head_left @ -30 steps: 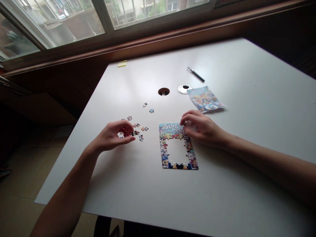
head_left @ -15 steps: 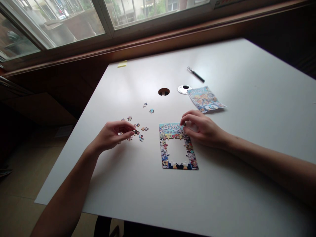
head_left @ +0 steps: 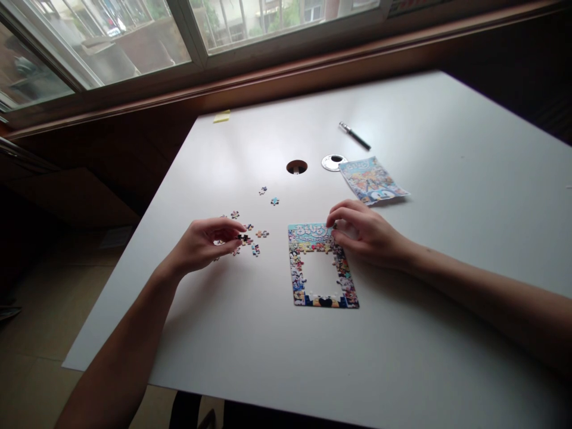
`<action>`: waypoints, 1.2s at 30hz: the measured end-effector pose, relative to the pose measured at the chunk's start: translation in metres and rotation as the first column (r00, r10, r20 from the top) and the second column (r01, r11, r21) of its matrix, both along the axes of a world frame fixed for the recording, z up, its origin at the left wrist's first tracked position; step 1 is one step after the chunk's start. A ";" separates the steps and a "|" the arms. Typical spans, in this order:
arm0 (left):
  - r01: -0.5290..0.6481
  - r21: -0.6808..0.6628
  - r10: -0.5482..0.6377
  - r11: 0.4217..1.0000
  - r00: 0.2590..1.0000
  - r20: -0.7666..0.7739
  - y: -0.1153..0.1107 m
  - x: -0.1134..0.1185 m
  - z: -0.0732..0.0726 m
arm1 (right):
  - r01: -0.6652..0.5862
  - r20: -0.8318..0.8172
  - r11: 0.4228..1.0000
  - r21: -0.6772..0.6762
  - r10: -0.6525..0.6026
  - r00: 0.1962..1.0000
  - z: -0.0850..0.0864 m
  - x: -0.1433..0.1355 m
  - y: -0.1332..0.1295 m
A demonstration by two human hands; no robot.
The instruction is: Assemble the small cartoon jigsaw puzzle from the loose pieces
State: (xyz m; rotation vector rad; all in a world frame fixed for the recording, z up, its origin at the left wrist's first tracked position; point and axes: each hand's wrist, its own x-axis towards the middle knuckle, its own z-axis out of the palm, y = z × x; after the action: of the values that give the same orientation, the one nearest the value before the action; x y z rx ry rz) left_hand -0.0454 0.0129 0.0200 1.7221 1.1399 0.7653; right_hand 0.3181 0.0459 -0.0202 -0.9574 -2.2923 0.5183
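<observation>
A partly assembled jigsaw puzzle (head_left: 313, 231) lies flat on the white table, its border joined around a bare middle. Over its top right corner my right hand (head_left: 364, 232) is curled, thumb and index finger nearly together; whatever is between the fingertips is too small to make out. My left hand (head_left: 210, 241) hovers at the loose puzzle pieces (head_left: 255, 249), with a dark puzzle piece (head_left: 242, 238) between its thumb and index finger. Part of the pile is hidden behind that hand. Two stray pieces (head_left: 274, 201) lie farther back.
A creased picture sheet (head_left: 373, 180) lies beyond my right hand. Behind it are a metal ring cover (head_left: 333, 162) and a black pen-like tool (head_left: 355, 136). A round hole (head_left: 297, 167) opens in the tabletop. A yellow note (head_left: 221, 116) sticks near the back edge.
The left thumb and index finger have parted slightly, and the dark piece between them has shifted a little left. My right hand and the puzzle stay in place.
</observation>
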 end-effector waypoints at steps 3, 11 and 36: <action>-0.013 -0.016 0.013 1.000 1.000 0.004 0.000 0.000 0.001 | 0.000 -0.002 1.000 -0.003 0.000 1.000 0.001 0.000 0.000; -0.021 -0.025 0.021 0.999 1.000 0.002 0.000 0.001 0.000 | 0.000 -0.008 1.000 -0.001 0.000 1.000 0.002 0.000 -0.001; 0.042 0.070 -0.029 0.997 0.983 -0.180 0.000 -0.003 0.000 | 0.005 -0.008 1.000 -0.020 -0.005 1.000 0.002 0.000 -0.001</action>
State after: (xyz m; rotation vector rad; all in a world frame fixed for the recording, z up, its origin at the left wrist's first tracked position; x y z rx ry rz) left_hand -0.0479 0.0133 0.0202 1.8989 1.2105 0.6477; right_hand 0.3181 0.0454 -0.0186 -0.9692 -2.2809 0.5430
